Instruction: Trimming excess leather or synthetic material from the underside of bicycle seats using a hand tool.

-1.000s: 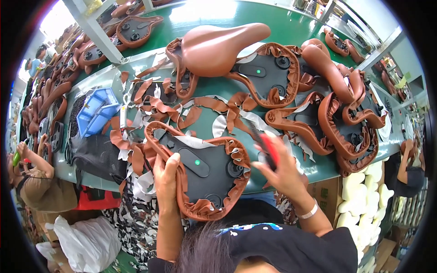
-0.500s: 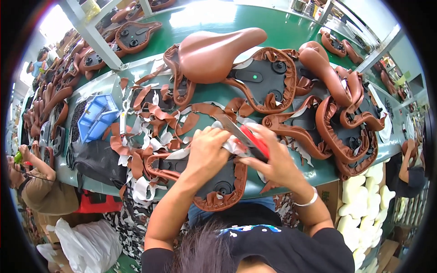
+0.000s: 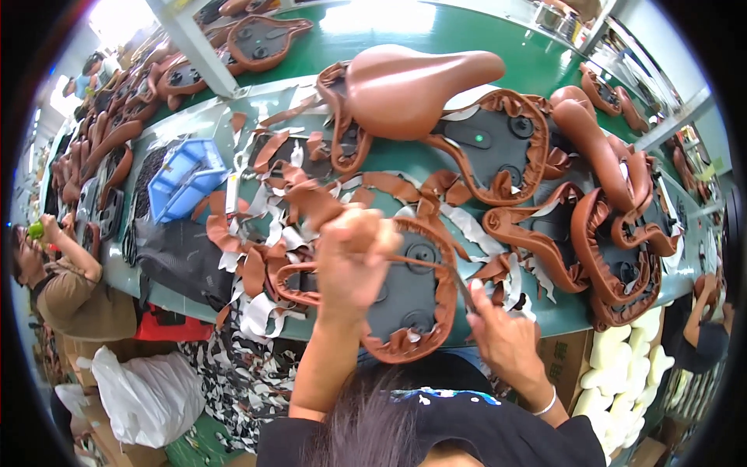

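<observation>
An upturned bicycle saddle (image 3: 408, 300), black underneath with brown leather folded round its rim, lies at the near edge of the green table (image 3: 373, 31). My left hand (image 3: 354, 257) is raised above it, fist closed on a thin brown leather strip (image 3: 424, 263) that runs to the saddle's right rim. My right hand (image 3: 506, 338) sits at that right rim and grips a small cutting tool (image 3: 467, 294) whose blade points at the strip's end. Most of the tool is hidden in the hand.
A finished brown saddle (image 3: 412, 86) and several upturned saddles (image 3: 615, 257) crowd the table's far and right side. Brown and white scraps (image 3: 264, 226) and a blue tray (image 3: 183, 179) lie left. Another person (image 3: 62, 288) sits left; a white bag (image 3: 148, 397) and cream foam pads (image 3: 622, 358) lie below.
My left hand has lifted off the saddle and pulled a leather strip up. My right hand has slid down with the tool to the saddle's right rim.
</observation>
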A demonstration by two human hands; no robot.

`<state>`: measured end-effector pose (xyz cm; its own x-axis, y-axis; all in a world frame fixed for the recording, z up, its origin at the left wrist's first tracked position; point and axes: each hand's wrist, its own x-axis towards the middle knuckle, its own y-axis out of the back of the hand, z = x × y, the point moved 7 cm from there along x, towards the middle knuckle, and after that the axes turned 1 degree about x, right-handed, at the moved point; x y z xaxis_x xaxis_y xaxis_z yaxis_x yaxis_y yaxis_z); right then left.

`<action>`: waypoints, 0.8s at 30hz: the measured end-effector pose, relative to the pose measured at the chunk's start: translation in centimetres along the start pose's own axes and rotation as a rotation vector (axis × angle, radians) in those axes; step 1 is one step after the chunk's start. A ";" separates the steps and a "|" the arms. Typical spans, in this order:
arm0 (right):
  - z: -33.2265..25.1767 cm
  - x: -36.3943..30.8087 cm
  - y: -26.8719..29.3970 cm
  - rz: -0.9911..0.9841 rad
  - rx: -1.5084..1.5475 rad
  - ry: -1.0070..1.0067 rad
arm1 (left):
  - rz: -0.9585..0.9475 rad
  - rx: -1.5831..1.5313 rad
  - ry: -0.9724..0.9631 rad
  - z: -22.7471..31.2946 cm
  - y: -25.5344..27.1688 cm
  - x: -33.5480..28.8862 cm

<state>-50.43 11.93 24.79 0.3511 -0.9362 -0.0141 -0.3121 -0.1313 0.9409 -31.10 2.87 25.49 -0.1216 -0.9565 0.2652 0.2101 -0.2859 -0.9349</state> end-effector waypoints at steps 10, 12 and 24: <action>0.1 4.8 2.1 0.018 -0.166 0.067 | -0.052 2.172 -0.573 1.1 -1.0 1.8; -0.7 2.8 2.2 -0.089 -0.101 0.102 | 0.228 2.021 -0.706 4.4 -1.0 1.3; 0.0 10.3 3.8 -0.267 -0.334 0.590 | 0.154 1.195 0.016 2.6 -0.8 -6.4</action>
<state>-47.98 1.78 28.28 0.8248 -0.5419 -0.1618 0.1038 -0.1361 0.9852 -27.93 9.12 25.18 -0.0260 -0.9869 0.1592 0.9882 -0.0494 -0.1451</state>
